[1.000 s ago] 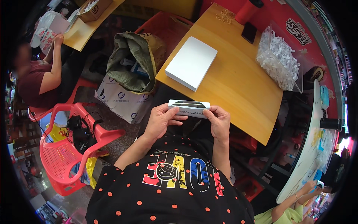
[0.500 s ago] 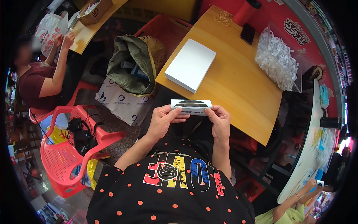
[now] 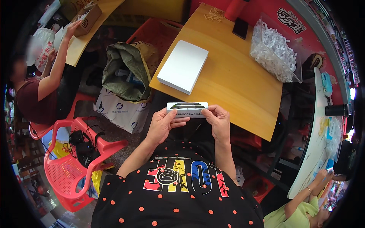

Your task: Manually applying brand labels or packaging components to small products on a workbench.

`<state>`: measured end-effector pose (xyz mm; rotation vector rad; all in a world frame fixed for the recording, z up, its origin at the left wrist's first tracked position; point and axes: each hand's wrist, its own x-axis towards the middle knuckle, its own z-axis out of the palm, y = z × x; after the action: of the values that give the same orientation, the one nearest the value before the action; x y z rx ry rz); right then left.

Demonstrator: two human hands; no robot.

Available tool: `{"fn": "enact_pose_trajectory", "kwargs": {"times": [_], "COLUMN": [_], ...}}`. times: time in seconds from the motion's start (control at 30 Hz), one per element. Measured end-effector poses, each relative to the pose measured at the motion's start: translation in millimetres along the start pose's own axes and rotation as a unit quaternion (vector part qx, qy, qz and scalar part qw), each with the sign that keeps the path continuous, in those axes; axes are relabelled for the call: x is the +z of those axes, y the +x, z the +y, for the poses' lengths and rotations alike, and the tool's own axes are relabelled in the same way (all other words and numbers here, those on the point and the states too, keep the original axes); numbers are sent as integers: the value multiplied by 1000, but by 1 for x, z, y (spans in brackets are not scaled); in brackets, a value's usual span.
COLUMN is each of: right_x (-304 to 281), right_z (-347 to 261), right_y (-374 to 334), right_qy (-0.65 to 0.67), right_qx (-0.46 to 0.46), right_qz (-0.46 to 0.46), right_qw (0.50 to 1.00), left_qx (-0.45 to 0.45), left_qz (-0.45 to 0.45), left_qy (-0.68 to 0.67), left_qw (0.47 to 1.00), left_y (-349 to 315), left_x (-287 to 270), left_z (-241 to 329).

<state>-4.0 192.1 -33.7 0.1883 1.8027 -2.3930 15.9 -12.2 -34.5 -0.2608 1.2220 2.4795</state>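
Note:
Both my hands hold a long narrow white box (image 3: 187, 109) with a dark picture on its top, level in front of my chest. My left hand (image 3: 162, 124) grips its left end with the thumb on the front face. Around the right end close the fingers of my right hand (image 3: 217, 122). The box hovers just off the near edge of a wooden table (image 3: 235, 83). A flat white box (image 3: 183, 66) lies on the table beyond my hands.
A clear bin of white paper bits (image 3: 274, 53), a dark phone (image 3: 240, 28) and a red cylinder (image 3: 234, 8) sit at the table's far side. A green bag (image 3: 125, 70) on a red crate is at left, red plastic chairs (image 3: 72, 167) lower left. A seated person (image 3: 38, 87) works at another table.
The narrow box has risen slightly and stays between my hands. The person at the left has stretched an arm up to a cardboard box on their table.

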Motion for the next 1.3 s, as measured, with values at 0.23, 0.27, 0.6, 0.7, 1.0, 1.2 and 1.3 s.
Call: {"fn": "enact_pose_trajectory", "kwargs": {"times": [0.23,0.27,0.6,0.7,1.0,1.2,1.3], "right_x": [-1,-1,5,3,5,2,2], "right_z": [4,4,2,6,6,6,6], "right_y": [1,0,-2,-3,-3,-1,-1], "right_qy": [79,100,90,82,63,60,55], "right_qx": [40,52,70,63,54,50,50], "right_qz": [-7,-10,-45,-40,-31,-34,-35], "right_qw": [996,994,992,994,996,996,997], "left_qx": [34,38,37,36,7,-11,-17], "left_qz": [-1,-1,-3,-12,18,25,19], "left_qy": [43,43,57,51,83,53,39], "left_qw": [998,998,998,998,996,998,999], "left_y": [0,0,-2,-2,1,4,6], "left_x": [3,3,3,2,2,2,-1], "left_z": [-3,-3,-2,-2,-8,-13,-14]}}
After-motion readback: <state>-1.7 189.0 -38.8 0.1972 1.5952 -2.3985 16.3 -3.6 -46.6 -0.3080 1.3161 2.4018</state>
